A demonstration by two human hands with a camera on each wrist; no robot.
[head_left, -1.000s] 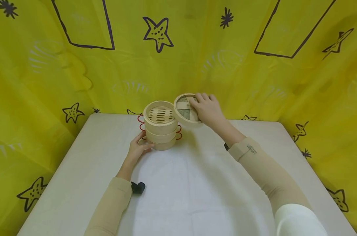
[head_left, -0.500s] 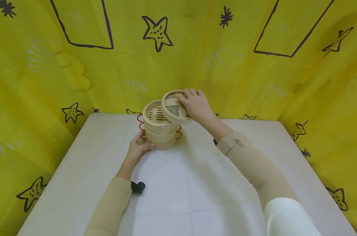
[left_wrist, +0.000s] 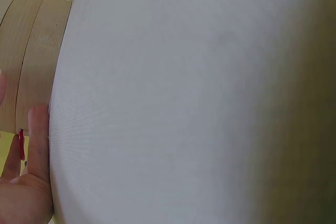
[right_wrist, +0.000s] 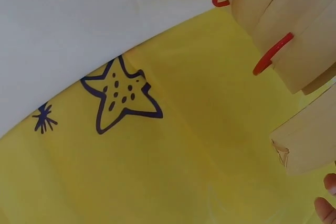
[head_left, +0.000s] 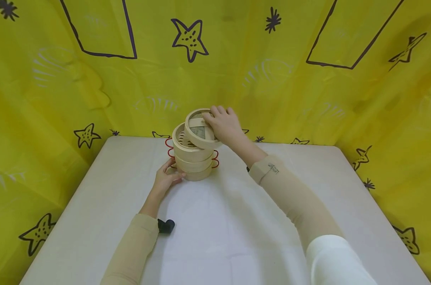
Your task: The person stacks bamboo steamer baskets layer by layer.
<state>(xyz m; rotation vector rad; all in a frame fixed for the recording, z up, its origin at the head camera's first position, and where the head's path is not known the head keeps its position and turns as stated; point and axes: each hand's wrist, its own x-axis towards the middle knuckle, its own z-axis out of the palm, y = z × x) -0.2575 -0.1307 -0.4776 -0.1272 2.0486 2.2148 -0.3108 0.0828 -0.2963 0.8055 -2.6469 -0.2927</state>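
Note:
A round bamboo steamer (head_left: 192, 157) of stacked baskets with red side loops stands upright near the table's back edge. Its top basket shows part of a slotted floor. My left hand (head_left: 163, 181) holds the lowest part from the left, thumb in front; the left wrist view has fingers (left_wrist: 39, 145) against the basket wall. Above the stack, my right hand (head_left: 224, 124) grips the bamboo lid (head_left: 198, 133) by its top and right side. Tilted, the lid overlaps the right part of the top basket in the head view. In the right wrist view, a gap shows between lid (right_wrist: 310, 135) and baskets (right_wrist: 278, 3).
A white cloth covers the table (head_left: 208, 237). Behind it hangs a yellow curtain (head_left: 229, 87) with dark starfish drawings, close to the steamer. A black wrist mount (head_left: 166, 226) sticks out beside the left sleeve.
My right hand has carried the lid leftward from the steamer's right side to over the top basket, covering more of the slotted floor. The left hand and the baskets stay put.

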